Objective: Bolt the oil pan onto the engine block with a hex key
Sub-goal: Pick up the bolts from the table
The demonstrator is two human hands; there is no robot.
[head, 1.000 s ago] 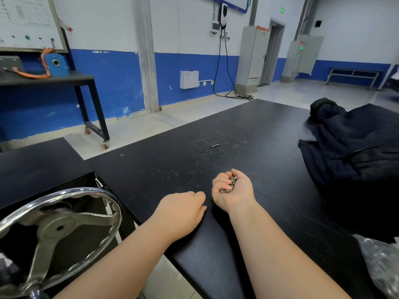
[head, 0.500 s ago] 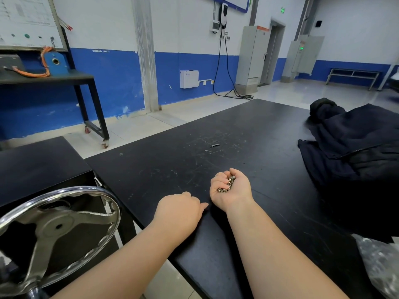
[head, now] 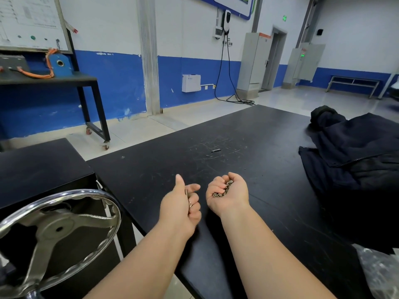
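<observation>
Left hand lifted; bolts in both

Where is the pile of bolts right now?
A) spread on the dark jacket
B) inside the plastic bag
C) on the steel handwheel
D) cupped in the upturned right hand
D: the bolts lie in the palm of the right hand, which is turned palm up over the black table with its fingers curled around them.
</observation>
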